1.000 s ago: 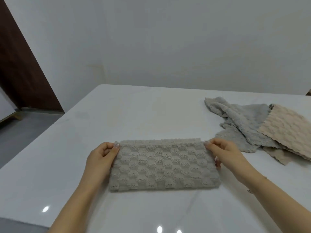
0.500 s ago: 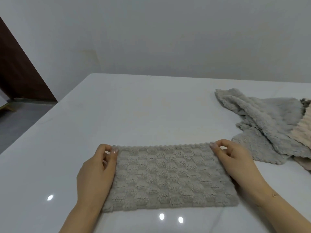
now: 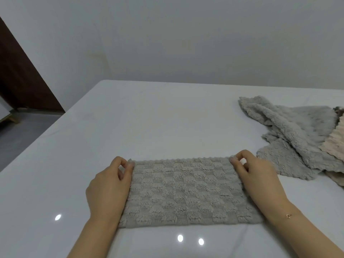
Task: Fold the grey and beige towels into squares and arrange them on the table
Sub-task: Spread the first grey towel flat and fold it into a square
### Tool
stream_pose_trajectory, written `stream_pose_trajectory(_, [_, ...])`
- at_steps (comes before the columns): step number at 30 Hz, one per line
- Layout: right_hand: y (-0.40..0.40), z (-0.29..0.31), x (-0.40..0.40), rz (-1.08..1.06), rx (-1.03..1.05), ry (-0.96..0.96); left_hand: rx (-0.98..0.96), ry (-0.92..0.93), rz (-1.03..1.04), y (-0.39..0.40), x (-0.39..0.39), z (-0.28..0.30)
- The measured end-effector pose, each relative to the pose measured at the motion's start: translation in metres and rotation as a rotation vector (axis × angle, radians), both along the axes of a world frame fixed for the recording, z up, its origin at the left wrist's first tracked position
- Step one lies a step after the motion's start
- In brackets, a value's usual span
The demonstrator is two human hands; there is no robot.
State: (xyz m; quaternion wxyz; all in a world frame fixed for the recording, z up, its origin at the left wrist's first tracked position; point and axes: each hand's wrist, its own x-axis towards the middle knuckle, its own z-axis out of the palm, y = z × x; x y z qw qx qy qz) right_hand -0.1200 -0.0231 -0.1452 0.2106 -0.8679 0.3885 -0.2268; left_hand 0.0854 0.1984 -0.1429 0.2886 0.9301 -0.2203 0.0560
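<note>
Far to my left a dark brown panel [image 3: 20, 79] leans along the pale wall [image 3: 186, 38], with grey floor [image 3: 22, 131] below it and a bit of wooden furniture leg at the frame's edge. The glossy white surface [image 3: 149, 118] fills most of what I see, and small ceiling lights glint on it near me.

My left hand [image 3: 108, 189] lies on the left end of the folded towel [image 3: 186, 192], knuckles up, its fingers curled in and its thumb and fingertips pinching the far-left corner of the cloth. The folded towel is a grey-beige checkered one, doubled into a long rectangle that lies flat on the surface right in front of me, its scalloped edge turned away from me and its fold line nearest my body.

My right hand [image 3: 258, 175] mirrors the left one: it rests on the right end of the folded towel, fingers curled, pinching the far-right corner between thumb and fingertips. A thin bracelet with a small gold charm [image 3: 288, 216] sits on that wrist.

Further right, apart from the folded towel, a rumpled grey towel [image 3: 290, 131] lies spread in loose folds on the surface. A beige towel [image 3: 335, 140] lies over its right side and runs out of the frame.
</note>
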Motion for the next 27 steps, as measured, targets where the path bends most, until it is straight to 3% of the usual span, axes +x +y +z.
stream_pose_trajectory(5, [0.005, 0.002, -0.002, -0.033, -0.206, 0.138, 0.067, -0.013, 0.050, 0.003, 0.003, 0.000])
stream_pose_trajectory(9, [0.010, 0.011, -0.008, -0.022, -0.237, 0.129, 0.171, -0.026, 0.030, 0.005, -0.002, 0.014])
stream_pose_trajectory(13, [0.036, 0.033, -0.004, 0.124, -0.351, 0.052, 0.084, -0.259, -0.152, -0.004, -0.038, 0.035])
stream_pose_trajectory(17, [0.078, 0.030, 0.020, 0.353, -0.205, 0.130, 0.222, -0.239, -0.424, -0.028, -0.086, 0.023])
stream_pose_trajectory(21, [0.077, -0.005, 0.028, 0.358, -0.203, 0.304, 0.361, -0.148, -0.427, -0.031, -0.077, -0.009])
stream_pose_trajectory(27, [0.068, -0.014, 0.017, 0.330, -0.243, 0.348, 0.351, -0.185, -0.410, -0.005, -0.055, -0.019])
